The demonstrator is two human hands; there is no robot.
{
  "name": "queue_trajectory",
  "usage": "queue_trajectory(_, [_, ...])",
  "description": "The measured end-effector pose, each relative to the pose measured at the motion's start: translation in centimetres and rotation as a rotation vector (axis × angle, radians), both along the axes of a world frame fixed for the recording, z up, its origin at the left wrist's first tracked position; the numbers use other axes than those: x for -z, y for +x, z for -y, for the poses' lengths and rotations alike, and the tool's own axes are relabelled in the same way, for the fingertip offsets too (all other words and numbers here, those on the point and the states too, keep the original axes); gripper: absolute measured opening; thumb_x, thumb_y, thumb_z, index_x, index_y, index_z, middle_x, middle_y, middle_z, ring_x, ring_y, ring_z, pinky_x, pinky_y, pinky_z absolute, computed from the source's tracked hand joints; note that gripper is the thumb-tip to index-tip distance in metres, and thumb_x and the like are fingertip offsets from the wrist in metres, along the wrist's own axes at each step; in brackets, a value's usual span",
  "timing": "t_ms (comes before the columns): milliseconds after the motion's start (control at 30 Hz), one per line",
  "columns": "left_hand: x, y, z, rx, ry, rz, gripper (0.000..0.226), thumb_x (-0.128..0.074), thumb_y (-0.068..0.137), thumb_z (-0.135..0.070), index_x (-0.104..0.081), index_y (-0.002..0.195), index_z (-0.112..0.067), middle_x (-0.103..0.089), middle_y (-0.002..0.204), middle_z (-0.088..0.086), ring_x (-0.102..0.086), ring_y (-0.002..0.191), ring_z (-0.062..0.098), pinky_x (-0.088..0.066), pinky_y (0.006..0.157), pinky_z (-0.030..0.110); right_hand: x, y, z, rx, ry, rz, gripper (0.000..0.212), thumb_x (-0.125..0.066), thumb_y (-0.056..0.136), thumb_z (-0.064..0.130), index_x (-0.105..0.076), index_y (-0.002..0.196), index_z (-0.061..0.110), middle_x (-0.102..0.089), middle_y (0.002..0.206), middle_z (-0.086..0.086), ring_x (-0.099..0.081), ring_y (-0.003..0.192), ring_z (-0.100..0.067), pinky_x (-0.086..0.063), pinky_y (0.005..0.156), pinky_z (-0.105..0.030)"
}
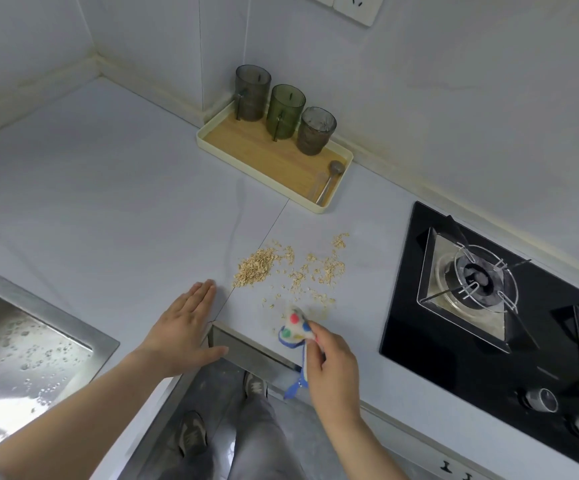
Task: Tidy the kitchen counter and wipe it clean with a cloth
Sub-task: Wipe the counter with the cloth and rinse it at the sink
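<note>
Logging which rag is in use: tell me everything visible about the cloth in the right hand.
The cloth is pale, soft-looking fabric with red, blue, green and yellow dots and a blue edge. It is bunched, blurred, pinched by the right hand near the front edge of the counter, short of the spilled oats. A blue-trimmed tail hangs below the hand. Whether it touches the counter is unclear.

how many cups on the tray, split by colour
grey cups: 2
green cup: 1
total: 3
</note>
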State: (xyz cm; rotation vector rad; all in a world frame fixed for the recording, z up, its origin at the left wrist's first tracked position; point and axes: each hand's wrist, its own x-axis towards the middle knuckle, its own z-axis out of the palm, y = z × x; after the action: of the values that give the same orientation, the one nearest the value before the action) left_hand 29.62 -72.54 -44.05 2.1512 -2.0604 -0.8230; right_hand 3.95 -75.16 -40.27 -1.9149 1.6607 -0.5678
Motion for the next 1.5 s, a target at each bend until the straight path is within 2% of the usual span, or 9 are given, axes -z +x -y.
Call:
queue_trajectory(267, [0.9,0.9,-2.4,-0.007,-0.02,0.014,0.112,-0.02,0.063,-0.078,0.026,0.142,-0.014,0.032,0.15,-0.009,0.026,0.141,0.009,0.012,0.117,0.026,2.8,4.6,-0.7,-0.376,-0.056,-0.122,0.038,-0.039,0.088,0.026,-0.068,0.11,0.017,-0.069,0.104,0.005,-0.061,0.093,-0.014,-0.052,0.078,-0.024])
queue_trajectory(400, [0.8,0.8,-2.5,-0.008,-0.004,0.039,0.11,-0.015,0.062,-0.078,0.03,0.143,-0.017,0.037,0.148,-0.009,0.031,0.14,0.009,0.014,0.115,0.024,3.6,4.6,0.0,-0.452,-0.118,-0.198,0.038,-0.041,0.083,0.023,-0.071,0.105,0.017,-0.069,0.104,0.006,-0.063,0.09,-0.013,-0.053,0.075,-0.021])
queue_trajectory(567, [0.8,0.6,-2.4,-0.011,0.005,0.047,0.109,-0.016,0.061,-0.077,0.036,0.135,-0.015,0.038,0.148,-0.007,0.03,0.141,0.011,0.015,0.116,0.026,3.5,3.3,2.6,-0.39,-0.108,-0.238,0.028,-0.053,0.076,0.009,-0.073,0.095,0.013,-0.071,0.097,0.001,-0.066,0.083,-0.018,-0.055,0.067,-0.024])
queue_trajectory(700, [1.0,0.6,-2.4,-0.012,-0.006,0.047,0.11,-0.016,0.063,-0.076,0.031,0.141,-0.016,0.037,0.149,-0.007,0.032,0.14,0.011,0.018,0.115,0.026,3.0,1.9,5.8,-0.307,-0.024,-0.284,0.029,-0.055,0.089,0.004,-0.068,0.115,0.009,-0.066,0.117,-0.004,-0.059,0.106,-0.023,-0.047,0.09,-0.028])
queue_trajectory(867, [1.5,0.5,-2.6,-0.031,-0.049,0.036,0.108,-0.021,0.068,-0.075,0.026,0.146,-0.017,0.036,0.15,-0.007,0.03,0.141,0.01,0.017,0.115,0.026,0.7,2.0,6.7,-0.226,-0.019,-0.119,0.027,-0.056,0.093,0.011,-0.066,0.118,0.013,-0.065,0.116,0.002,-0.058,0.106,-0.014,-0.047,0.091,-0.023])
queue_trajectory(967, [1.5,0.9,-3.1,-0.113,-0.077,-0.016,0.108,-0.032,0.07,-0.073,0.021,0.147,-0.019,0.03,0.153,-0.008,0.025,0.143,0.009,0.01,0.117,0.026,0.3,4.4,5.3,-0.382,-0.018,-0.056,0.028,-0.055,0.093,0.009,-0.066,0.119,0.011,-0.064,0.115,0.002,-0.056,0.105,-0.011,-0.046,0.091,-0.023])
queue_trajectory(1133, [1.4,2.3,-4.4,-0.115,-0.082,0.041,0.108,-0.051,0.065,-0.066,-0.023,0.15,-0.005,-0.022,0.157,0.012,-0.012,0.144,0.021,-0.01,0.113,0.027,2.7,8.5,4.2,-0.556,-0.029,-0.104,0.032,-0.05,0.089,0.011,-0.066,0.117,0.008,-0.065,0.113,-0.004,-0.056,0.103,-0.02,-0.045,0.089,-0.025])
queue_trajectory(1300, [1.9,2.2,-4.4,-0.138,-0.095,0.068,0.106,-0.051,0.068,-0.066,-0.022,0.151,-0.007,-0.015,0.16,0.008,-0.001,0.147,0.018,-0.006,0.114,0.029,4.2,6.9,3.5,-0.557,-0.118,-0.197,0.032,-0.045,0.081,0.021,-0.066,0.104,0.011,-0.063,0.102,0.0,-0.059,0.089,-0.017,-0.054,0.07,-0.023])
queue_trajectory(1500, [2.5,1.8,-4.4,-0.128,-0.083,0.127,0.108,-0.05,0.068,-0.068,-0.023,0.15,-0.005,-0.016,0.159,0.01,-0.006,0.147,0.022,-0.008,0.114,0.035,4.6,2.1,5.3,-0.475,-0.19,-0.251,0.033,-0.041,0.082,0.019,-0.066,0.102,0.01,-0.061,0.103,0.001,-0.048,0.095,-0.012,-0.044,0.083,-0.019])
